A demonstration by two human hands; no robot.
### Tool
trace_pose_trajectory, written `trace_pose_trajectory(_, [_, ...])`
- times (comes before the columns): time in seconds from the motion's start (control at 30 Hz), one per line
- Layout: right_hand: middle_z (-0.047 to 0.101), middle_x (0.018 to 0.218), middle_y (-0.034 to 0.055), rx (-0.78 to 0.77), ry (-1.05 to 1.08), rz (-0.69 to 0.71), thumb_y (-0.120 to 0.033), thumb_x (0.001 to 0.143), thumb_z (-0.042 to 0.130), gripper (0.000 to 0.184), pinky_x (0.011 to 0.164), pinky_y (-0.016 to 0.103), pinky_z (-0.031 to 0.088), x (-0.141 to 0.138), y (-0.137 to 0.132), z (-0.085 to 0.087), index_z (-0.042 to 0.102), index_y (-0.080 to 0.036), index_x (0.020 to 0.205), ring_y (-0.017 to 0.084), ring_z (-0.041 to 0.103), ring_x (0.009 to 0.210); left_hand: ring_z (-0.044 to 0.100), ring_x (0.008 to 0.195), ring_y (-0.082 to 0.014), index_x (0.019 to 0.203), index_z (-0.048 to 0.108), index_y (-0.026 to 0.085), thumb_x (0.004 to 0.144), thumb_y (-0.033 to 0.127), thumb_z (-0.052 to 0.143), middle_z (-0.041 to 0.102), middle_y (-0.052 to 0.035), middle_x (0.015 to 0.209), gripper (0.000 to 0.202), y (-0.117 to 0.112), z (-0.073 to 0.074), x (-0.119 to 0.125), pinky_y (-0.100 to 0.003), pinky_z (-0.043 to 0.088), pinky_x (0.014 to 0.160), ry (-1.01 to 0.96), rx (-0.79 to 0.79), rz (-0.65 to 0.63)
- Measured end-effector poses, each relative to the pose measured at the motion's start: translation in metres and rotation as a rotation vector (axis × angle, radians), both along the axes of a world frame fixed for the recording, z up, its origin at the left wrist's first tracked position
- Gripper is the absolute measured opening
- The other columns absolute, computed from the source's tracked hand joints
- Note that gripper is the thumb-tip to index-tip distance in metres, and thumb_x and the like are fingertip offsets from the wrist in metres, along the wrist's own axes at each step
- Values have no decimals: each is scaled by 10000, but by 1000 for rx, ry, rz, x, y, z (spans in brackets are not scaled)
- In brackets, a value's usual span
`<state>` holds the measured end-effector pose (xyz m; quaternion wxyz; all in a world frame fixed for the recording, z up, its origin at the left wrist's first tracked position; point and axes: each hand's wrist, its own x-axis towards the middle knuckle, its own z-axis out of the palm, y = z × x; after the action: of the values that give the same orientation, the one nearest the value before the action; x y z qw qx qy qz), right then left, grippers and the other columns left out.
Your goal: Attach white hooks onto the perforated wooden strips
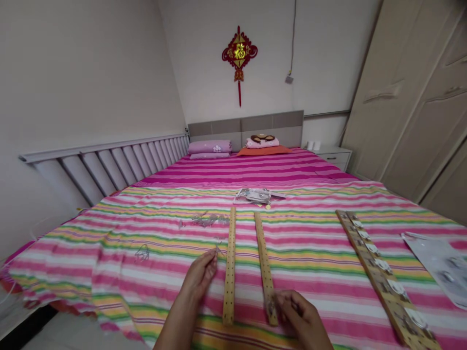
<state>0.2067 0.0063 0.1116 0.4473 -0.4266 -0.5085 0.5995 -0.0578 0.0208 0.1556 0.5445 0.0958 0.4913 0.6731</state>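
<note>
My left hand (pixel 201 273) is closed in a pinch on a small, thin, shiny piece (pixel 218 244), too small to name. Just right of it lies a perforated wooden strip (pixel 229 262), running away from me. Beside that is a second perforated wooden strip (pixel 263 253), slightly slanted, with a small metallic piece (pixel 271 306) on its near end. My right hand (pixel 298 313) has curled fingers at the near right edge of this second strip; what is between them is hidden.
Small clear pieces (pixel 207 221) and a loose tangle (pixel 142 252) lie left on the striped bedsheet (pixel 164 272). Beyond the strips is a plastic packet (pixel 257 195). At right are a wooden board with white round pieces (pixel 372 267) and a clear bag (pixel 434 262).
</note>
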Motion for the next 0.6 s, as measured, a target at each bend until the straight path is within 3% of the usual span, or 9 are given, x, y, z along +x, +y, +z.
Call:
trace_pose_trajectory(0.13, [567, 536, 2, -11, 83, 66, -620, 621, 708, 458, 506, 259, 387, -12, -6, 18, 660, -172, 704, 141, 499, 508, 609, 539, -52, 835, 619, 92, 825, 26, 529, 642, -26, 666, 113, -30, 11, 30, -119, 494, 507, -370, -10, -166])
trace_pose_trajectory(0.27, [518, 536, -31, -19, 116, 69, -594, 557, 765, 460, 452, 213, 315, -20, -17, 33, 662, -168, 697, 91, 420, 486, 607, 552, -57, 830, 589, 124, 838, 40, 519, 642, -17, 701, 110, -49, 10, 62, -144, 489, 504, -444, 22, -172])
trace_pose_trajectory(0.43, [480, 489, -70, -102, 177, 247, -568, 621, 742, 431, 368, 193, 246, -26, -32, 28, 674, -174, 781, 42, 319, 361, 616, 629, -69, 839, 614, 166, 687, 115, 737, 662, 7, 755, 203, -56, 5, 94, -161, 476, 558, -254, 139, -139])
trace_pose_trajectory(0.6, [576, 546, -40, -203, 313, 212, -520, 620, 766, 450, 359, 191, 208, -23, -39, 27, 701, -172, 899, 26, 324, 326, 637, 714, -141, 760, 672, 167, 557, 341, 825, 691, -18, 730, 308, -63, 7, 108, -228, 505, 669, 272, 213, -163])
